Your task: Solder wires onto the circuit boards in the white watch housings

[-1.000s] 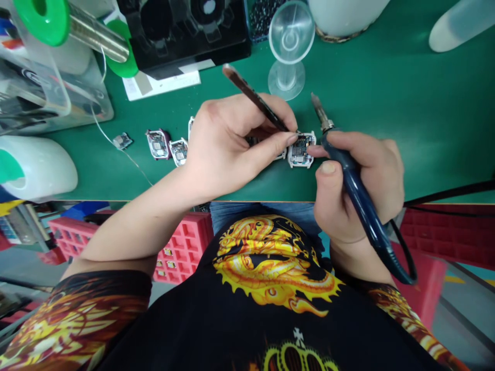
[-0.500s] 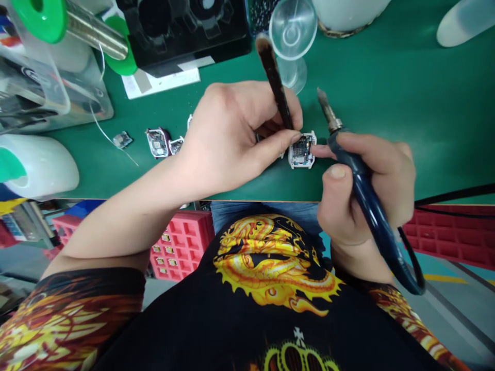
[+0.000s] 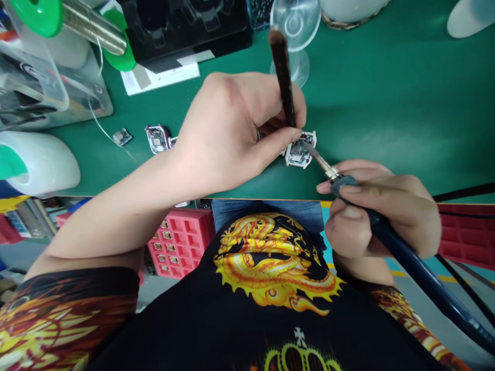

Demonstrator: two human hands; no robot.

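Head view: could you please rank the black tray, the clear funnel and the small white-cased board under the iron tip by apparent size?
1. black tray, cut off at the top edge
2. clear funnel
3. white-cased board

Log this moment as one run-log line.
left hand: pinches tweezers | right hand: grips soldering iron, tip on circuit board | green mat

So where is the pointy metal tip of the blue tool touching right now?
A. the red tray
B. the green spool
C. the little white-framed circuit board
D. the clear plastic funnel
C. The right hand holds the blue soldering iron, and its metal tip reaches onto the small white-framed circuit board on the green mat, right beside the left hand with its dark stick.
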